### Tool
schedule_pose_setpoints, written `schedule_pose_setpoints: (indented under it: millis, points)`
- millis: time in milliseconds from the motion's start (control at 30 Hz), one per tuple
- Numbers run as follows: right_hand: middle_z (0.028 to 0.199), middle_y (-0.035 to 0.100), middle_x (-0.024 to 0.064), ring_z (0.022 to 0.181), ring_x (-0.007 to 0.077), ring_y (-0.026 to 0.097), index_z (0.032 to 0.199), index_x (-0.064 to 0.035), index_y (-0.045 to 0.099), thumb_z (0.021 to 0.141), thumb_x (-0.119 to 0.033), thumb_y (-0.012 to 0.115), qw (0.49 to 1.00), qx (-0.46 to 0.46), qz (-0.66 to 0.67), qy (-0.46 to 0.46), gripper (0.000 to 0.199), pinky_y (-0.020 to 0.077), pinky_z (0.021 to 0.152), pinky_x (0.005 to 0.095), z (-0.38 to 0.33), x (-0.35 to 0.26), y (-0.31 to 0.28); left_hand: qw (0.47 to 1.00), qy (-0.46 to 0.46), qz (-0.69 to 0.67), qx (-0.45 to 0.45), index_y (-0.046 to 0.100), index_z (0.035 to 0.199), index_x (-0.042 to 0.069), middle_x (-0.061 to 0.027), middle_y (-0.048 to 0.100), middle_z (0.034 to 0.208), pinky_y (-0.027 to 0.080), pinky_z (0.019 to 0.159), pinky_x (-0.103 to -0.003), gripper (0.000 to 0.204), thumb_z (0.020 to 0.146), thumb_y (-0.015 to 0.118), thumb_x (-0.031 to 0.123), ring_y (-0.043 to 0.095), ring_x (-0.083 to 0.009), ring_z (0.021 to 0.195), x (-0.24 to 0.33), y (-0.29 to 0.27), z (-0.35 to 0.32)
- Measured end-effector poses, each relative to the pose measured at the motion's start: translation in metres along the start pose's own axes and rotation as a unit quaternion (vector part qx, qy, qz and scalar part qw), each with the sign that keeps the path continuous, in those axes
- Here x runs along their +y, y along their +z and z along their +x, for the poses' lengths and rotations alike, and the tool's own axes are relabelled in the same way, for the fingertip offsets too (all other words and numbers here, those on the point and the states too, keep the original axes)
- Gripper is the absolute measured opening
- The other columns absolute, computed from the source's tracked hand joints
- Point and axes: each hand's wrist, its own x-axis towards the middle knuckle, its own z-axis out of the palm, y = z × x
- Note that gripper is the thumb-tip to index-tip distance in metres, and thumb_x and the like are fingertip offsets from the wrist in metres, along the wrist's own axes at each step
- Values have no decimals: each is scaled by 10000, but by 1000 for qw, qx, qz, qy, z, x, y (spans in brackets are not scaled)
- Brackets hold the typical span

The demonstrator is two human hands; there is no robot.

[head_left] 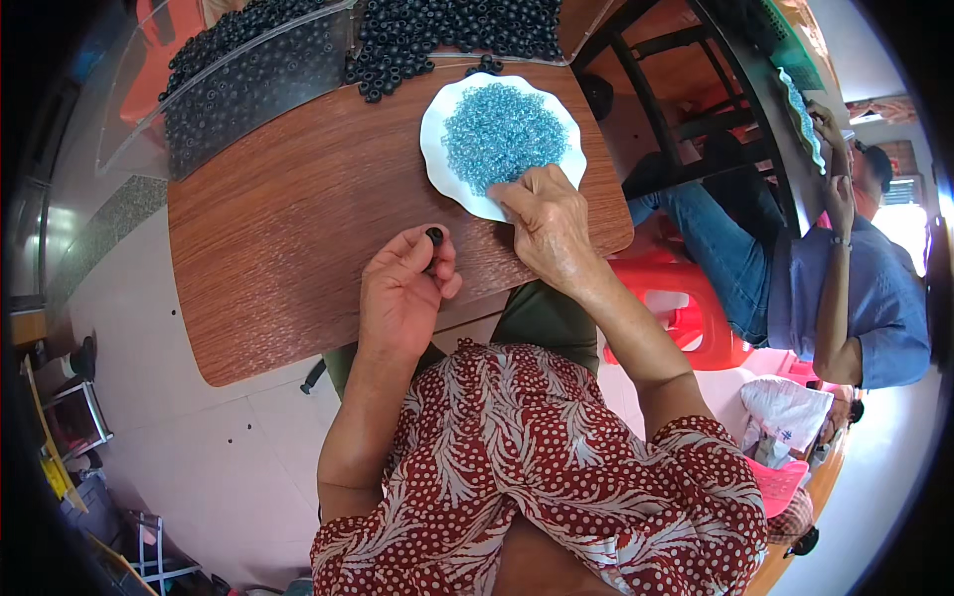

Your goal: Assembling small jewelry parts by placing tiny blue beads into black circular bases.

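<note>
My left hand [402,303] is over the near edge of the brown wooden table [288,248], palm up. Its thumb and fingers pinch a small black ring-shaped piece [434,235]. To its right, my right hand [552,226] reaches over the near rim of a white scalloped plate [432,139]. Its fingertips are pressed together against the heap of tiny clear-blue beads [502,129] on that plate. Whether a bead is between them is hidden. Many black ring-shaped pieces [457,28] lie heaped beyond the plate at the table's far side.
A clear plastic bin [253,94] with more black pieces stands at the far left. On the right, a co-worker in blue [845,288] sits at a dark table [770,119], hands at a light blue-topped tray [801,121]. A red stool [686,308] stands between us.
</note>
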Motion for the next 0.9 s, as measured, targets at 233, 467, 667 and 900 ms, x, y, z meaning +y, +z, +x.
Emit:
schedule_pose_setpoints:
  millis: [233, 467, 667, 900]
  points:
    - [672, 517, 86, 676, 259, 513, 856, -57, 656, 689, 36, 630, 999, 10, 44, 3, 192, 409, 583, 357, 1, 3, 2, 1000, 0, 2, -1, 544, 991, -28, -86, 551, 841, 369, 583, -278, 189, 898, 504, 132, 478, -141, 683, 0, 1, 0]
    - [688, 528, 91, 686, 267, 511, 867, -56, 646, 686, -4, 661, 999, 11, 37, 7, 189, 409, 587, 359, 5, -1, 1, 1000, 4, 5, 1, 546, 980, -27, -84, 550, 836, 366, 581, -277, 182, 897, 506, 130, 477, -140, 682, 1, 0, -1]
    - [691, 519, 75, 685, 260, 507, 848, -67, 647, 661, -48, 701, 1000, 23, 2, -16, 196, 408, 580, 357, 12, -3, 7, 1000, 5, 7, 4, 545, 985, -29, -82, 549, 833, 366, 582, -278, 189, 893, 513, 133, 477, -142, 684, 0, 1, 0]
    - [678, 505, 68, 656, 253, 482, 791, -63, 627, 627, -28, 703, 996, 36, -42, -64, 184, 395, 548, 364, 16, 1, 17, 1000, 5, -6, 9, 559, 974, -22, -84, 562, 824, 375, 575, -279, 162, 883, 532, 110, 489, -140, 666, 1, 1, 0]
